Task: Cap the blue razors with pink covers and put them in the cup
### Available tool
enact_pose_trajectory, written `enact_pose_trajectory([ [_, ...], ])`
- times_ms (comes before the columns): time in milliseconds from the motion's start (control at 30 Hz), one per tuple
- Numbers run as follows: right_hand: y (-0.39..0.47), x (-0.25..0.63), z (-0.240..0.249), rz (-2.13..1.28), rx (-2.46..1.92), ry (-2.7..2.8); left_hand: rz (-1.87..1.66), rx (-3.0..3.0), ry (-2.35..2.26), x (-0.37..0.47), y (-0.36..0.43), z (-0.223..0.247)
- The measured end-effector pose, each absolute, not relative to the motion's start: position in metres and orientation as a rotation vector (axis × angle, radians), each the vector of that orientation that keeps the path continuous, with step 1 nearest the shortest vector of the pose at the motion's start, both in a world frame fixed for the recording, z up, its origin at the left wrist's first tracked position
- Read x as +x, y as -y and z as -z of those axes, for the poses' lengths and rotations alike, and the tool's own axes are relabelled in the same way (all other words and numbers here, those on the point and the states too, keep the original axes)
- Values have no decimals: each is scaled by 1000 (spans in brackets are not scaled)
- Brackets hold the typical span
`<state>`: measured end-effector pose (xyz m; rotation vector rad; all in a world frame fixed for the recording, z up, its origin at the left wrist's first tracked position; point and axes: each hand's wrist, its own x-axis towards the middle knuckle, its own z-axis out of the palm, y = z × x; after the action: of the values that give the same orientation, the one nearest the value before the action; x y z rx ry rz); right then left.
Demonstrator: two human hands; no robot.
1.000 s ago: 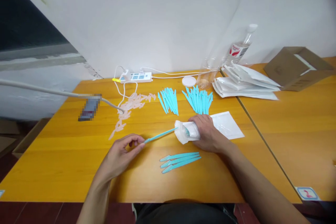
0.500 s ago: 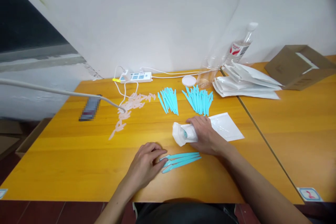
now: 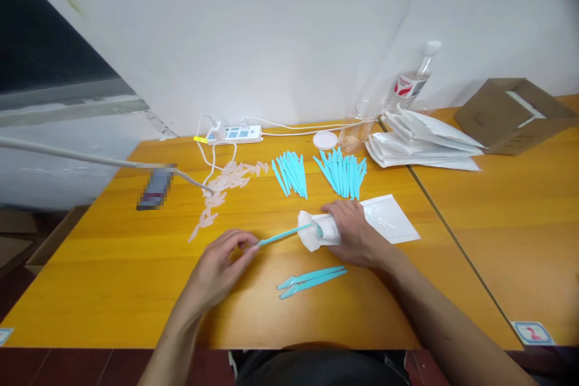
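My left hand [image 3: 230, 259] pinches one end of a slim turquoise eyebrow razor [image 3: 283, 235]. The razor's other end is at the open mouth of a white packet [image 3: 309, 240], and I cannot tell how deep it reaches. Around that packet my right hand [image 3: 355, 232] is closed, holding it on its side with the mouth to the left. Something turquoise shows inside. Below lie two more eyebrow razors [image 3: 312, 280], side by side on the table. A flat white packet with a clear front [image 3: 391, 219] lies partly behind my right hand.
Two piles of turquoise razors [image 3: 290, 174] [image 3: 342, 174] lie farther back. Pale pink pieces [image 3: 228, 178], a phone [image 3: 156, 188] and a power strip [image 3: 242, 134] are to the left. White packets [image 3: 420, 143], a bottle [image 3: 409, 85] and a cardboard box [image 3: 509, 117] stand at right.
My left hand has taken one razor from the row of three and moved it up and left to the packet's mouth. My right hand has stayed in place.
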<state>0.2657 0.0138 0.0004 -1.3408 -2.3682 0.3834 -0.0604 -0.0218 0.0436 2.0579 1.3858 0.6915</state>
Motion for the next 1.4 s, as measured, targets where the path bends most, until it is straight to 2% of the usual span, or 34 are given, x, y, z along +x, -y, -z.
enact_pose_trajectory([
  [233, -10, 260, -2, -415, -1302, 2357, -770, 2236, -1009, 53, -5, -25],
  [333, -11, 266, 1, -408, -1335, 2349, -916, 2176, -1168, 33, 22, -21],
  [500, -13, 267, 3, -420, -1364, 2357, -531, 2300, -1284, -17, 65, -15],
  [600, -12, 263, 2, -426, -1368, 2362, -508, 2186, -1311, -20, 71, -9],
  [967, -13, 264, 1, -456, -1393, 2369, -616, 1981, -1156, -27, 64, -11],
  [1133, -12, 264, 0, -476, -1386, 2369, -761, 1836, -1385, -46, 55, -27],
  [1267, -11, 264, -1, -464, -1368, 2359, -844, 1978, -1522, -30, 23, -32],
  [1400, -11, 264, -1, -454, -1334, 2342, -784, 2222, -1316, 5, -1, -36],
])
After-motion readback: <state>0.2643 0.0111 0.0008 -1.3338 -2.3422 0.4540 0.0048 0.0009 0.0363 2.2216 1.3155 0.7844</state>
